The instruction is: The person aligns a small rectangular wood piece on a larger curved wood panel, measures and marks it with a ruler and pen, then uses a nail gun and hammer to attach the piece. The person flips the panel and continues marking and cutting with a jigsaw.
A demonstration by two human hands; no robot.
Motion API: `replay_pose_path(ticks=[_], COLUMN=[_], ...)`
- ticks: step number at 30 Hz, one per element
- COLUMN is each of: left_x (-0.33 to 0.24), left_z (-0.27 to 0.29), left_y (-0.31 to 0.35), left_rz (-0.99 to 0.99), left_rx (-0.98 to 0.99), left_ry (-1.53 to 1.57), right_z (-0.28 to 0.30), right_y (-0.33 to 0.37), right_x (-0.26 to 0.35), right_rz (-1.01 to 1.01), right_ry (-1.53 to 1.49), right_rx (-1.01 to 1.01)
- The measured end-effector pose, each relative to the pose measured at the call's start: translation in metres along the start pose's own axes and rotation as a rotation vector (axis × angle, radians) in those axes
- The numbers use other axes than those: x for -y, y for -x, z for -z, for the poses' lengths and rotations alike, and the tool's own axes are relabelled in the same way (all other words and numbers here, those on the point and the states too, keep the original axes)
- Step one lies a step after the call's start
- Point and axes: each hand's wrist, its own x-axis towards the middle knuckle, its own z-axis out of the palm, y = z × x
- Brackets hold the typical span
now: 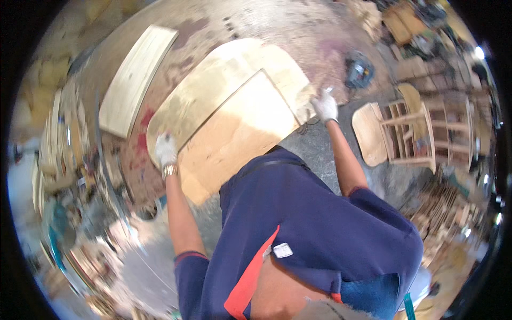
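Note:
A large pale wooden panel (213, 80) with rounded corners lies on the workbench in front of me. A straight-edged plywood board (240, 125) sits against it on my side, with a dark line along the joint between them. My left hand (166, 149), in a white glove, is closed over the panel's left end. At the right end my right hand (325, 108), also gloved, closes at the panel's edge. A small pale tip shows above its fingers, too small to name. The undersides of both pieces are hidden.
The stained workbench (256, 21) holds a curved plank (136, 80) at the left and a dark blue power tool (360, 70) at the right. A wooden chair-like frame (408, 130) stands on the right. Wood offcuts (437, 208) lie in piles around.

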Motion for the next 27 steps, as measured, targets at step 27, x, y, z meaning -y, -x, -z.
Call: replay_pose_path(ticks=[27], left_x=[0.015], left_z=[0.038], left_y=[0.053], left_rz=[0.397], left_rx=[-0.381], left_ry=[0.430], right_z=[0.053], right_y=[0.084], right_x=[-0.070], right_rz=[-0.543], right_ry=[-1.230], right_rx=[0.267])
